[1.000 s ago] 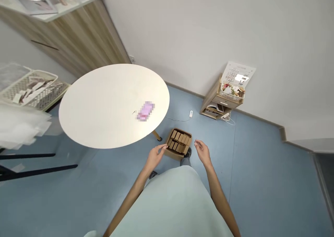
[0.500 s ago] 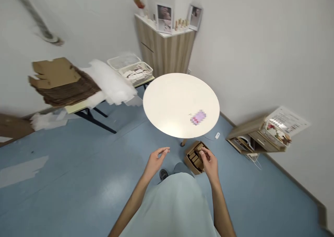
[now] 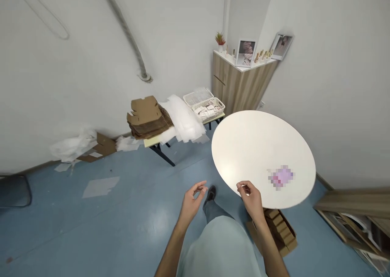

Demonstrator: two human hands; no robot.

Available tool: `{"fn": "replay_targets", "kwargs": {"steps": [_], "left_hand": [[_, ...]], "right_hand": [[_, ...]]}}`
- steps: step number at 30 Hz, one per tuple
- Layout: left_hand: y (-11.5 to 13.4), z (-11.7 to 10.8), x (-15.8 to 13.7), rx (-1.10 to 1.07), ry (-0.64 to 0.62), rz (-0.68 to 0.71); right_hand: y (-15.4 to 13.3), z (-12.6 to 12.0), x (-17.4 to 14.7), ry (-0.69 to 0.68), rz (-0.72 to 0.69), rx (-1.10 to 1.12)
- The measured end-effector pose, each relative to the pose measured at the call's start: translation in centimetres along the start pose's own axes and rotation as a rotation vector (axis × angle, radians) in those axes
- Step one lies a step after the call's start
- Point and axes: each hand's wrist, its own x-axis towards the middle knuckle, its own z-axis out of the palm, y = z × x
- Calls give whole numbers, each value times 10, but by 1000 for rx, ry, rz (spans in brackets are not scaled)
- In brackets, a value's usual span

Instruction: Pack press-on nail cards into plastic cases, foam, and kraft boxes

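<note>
My left hand (image 3: 191,200) hangs in the air over the blue floor, fingers loosely curved. A small gap shows between its thumb and fingertips, and it holds nothing. My right hand (image 3: 252,197) is in front of the near edge of the round white table (image 3: 258,142), also loosely curved and without anything visible in it. On the tabletop lies a pixelated purple and pink item (image 3: 282,176), right of my right hand; its kind cannot be made out. Under the table's near edge, an open cardboard carton (image 3: 283,236) holds several brown boxes, partly hidden by my right forearm.
On a low table to the left are stacked flat cardboard boxes (image 3: 149,116), white foam sheets (image 3: 184,118) and a white basket (image 3: 210,108) of small packets. A wooden cabinet (image 3: 240,86) fills the corner. A wooden shelf unit (image 3: 356,216) stands at right.
The view has swung left and moved closer to the round table, so the furniture appears further right. Both hands stay raised and loosely curved. More of the left wall and floor shows.
</note>
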Motion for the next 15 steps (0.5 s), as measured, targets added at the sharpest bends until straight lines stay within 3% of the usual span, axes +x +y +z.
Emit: {"fn": "replay_targets", "kwargs": {"steps": [8, 15], "left_hand": [[53, -64, 134, 111, 72, 44], [70, -87, 240, 84, 24, 86]], "right_hand": [[-56, 83, 128, -58, -26, 78], [-92, 116, 201, -104, -7, 93]]}}
